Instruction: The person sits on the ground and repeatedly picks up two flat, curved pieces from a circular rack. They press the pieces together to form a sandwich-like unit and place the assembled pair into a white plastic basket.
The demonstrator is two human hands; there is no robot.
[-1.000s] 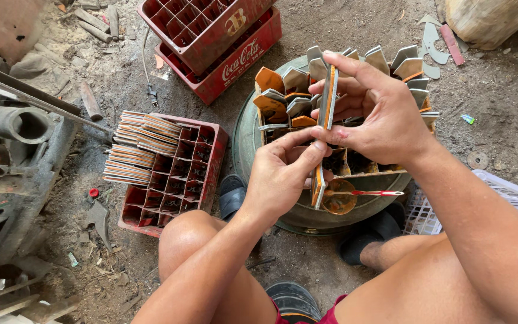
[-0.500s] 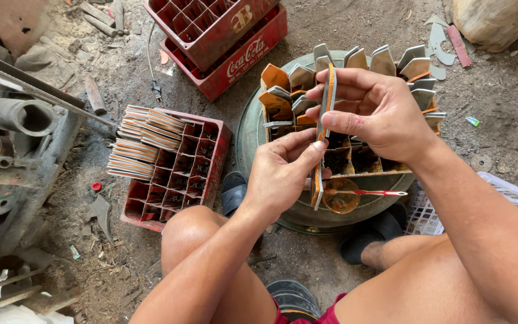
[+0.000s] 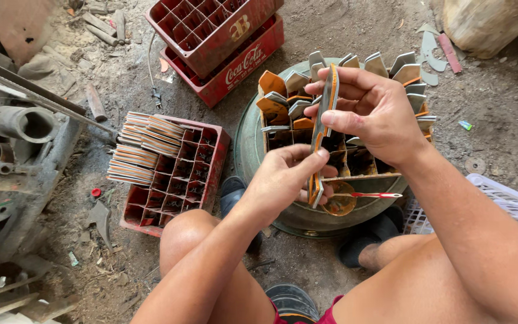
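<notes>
Since the earlier frame the stack of flat strips (image 3: pixel 324 135) has tilted a little more upright and the left hand (image 3: pixel 286 180) has slid its thumb up along the stack's edge; the right hand (image 3: pixel 376 114) has barely shifted. The stack, grey with orange edges, stands nearly vertical between both hands above the gridded crate on the green drum (image 3: pixel 247 144). The right hand pinches its upper half between thumb and curled fingers; the left hand closes around its lower end. The step in hand appears to be squaring up the stack. The next move likely calls for keeping the edges flush while lowering it into a free cell. At the left, a red crate (image 3: pixel 208 171) on the floor holds similar stacks (image 3: pixel 142 150); two more red crates (image 3: pixel 223 42) lie beyond.
</notes>
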